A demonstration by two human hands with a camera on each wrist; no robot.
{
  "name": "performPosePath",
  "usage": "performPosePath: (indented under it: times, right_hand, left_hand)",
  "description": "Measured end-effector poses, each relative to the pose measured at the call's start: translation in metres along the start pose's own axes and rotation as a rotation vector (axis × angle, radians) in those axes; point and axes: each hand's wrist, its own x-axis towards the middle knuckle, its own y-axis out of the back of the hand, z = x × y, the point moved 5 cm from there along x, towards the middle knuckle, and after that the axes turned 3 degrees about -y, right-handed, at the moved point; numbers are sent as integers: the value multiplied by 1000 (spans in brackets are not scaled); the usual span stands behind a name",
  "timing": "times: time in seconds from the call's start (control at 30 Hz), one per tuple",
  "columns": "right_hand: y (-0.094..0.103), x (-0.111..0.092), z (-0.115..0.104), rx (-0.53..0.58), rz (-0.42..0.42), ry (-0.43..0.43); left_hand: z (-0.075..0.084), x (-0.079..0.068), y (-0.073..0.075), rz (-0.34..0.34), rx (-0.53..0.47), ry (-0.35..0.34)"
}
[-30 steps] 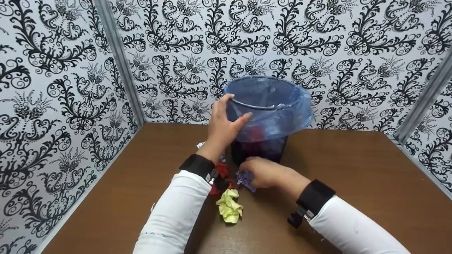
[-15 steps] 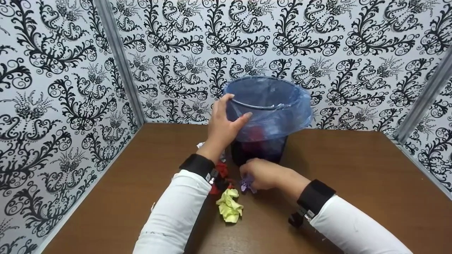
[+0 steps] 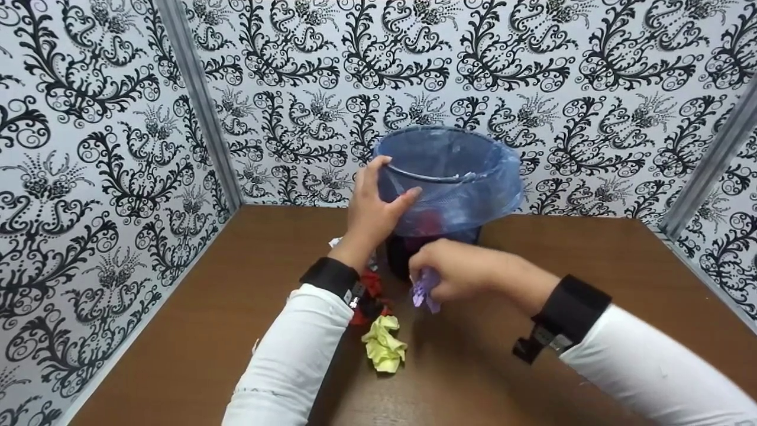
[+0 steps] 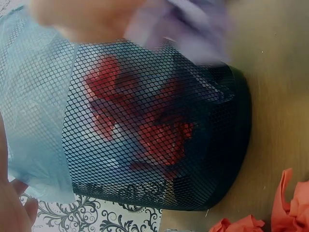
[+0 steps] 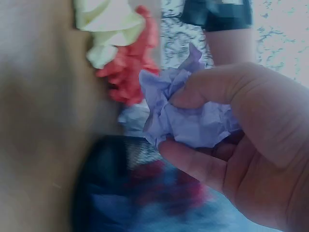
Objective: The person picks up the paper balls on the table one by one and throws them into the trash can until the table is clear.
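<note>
A crumpled purple paper ball (image 5: 193,121) is pinched between the thumb and fingers of my right hand (image 3: 455,269), in front of the bin's lower part. My left hand (image 3: 375,204) grips the near left rim of the black mesh waste bin (image 4: 145,125), its thumb over the blue plastic liner (image 3: 467,204) folded outside. Through the mesh, red crumpled paper (image 4: 161,140) shows inside the bin. Below the bin on the table lies a yellow crumpled paper (image 3: 385,345), with red crumpled paper (image 3: 371,284) beside it, partly hidden by my left wrist.
White crumpled paper (image 3: 335,242) peeks out behind my left forearm, left of the bin. The brown wooden table (image 3: 591,284) is bounded by patterned wall panels (image 3: 295,100) at the back and sides. Black straps with small cameras circle both wrists.
My right hand has lifted the purple paper off the table, and its forearm has swung up and to the right. My left hand stays on the rim; the yellow paper has not moved.
</note>
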Motion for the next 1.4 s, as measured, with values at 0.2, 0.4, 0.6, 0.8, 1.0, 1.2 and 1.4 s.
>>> performPosePath:
  times: [0.2, 0.4, 0.6, 0.8, 1.0, 1.2, 1.4]
  right_hand:
    - [56, -9, -15, 37, 51, 11]
    - [115, -17, -17, 133, 130, -147]
    - [164, -15, -1, 92, 300, -256]
    - [188, -4, 19, 144, 347, -369]
    - [201, 7, 34, 89, 458, -493]
    - [201, 17, 43, 59, 508, -538]
    - [195, 20, 52, 34, 511, -575]
  left_hand:
    - [0, 0, 0, -7, -7, 13]
    - [-1, 1, 1, -5, -12, 23]
    - [-1, 1, 0, -11, 7, 24]
    - [-1, 1, 0, -24, 5, 29]
    - [0, 1, 1, -16, -3, 24]
    - [1, 1, 0, -13, -2, 23]
    - [0, 0, 0, -9, 7, 31]
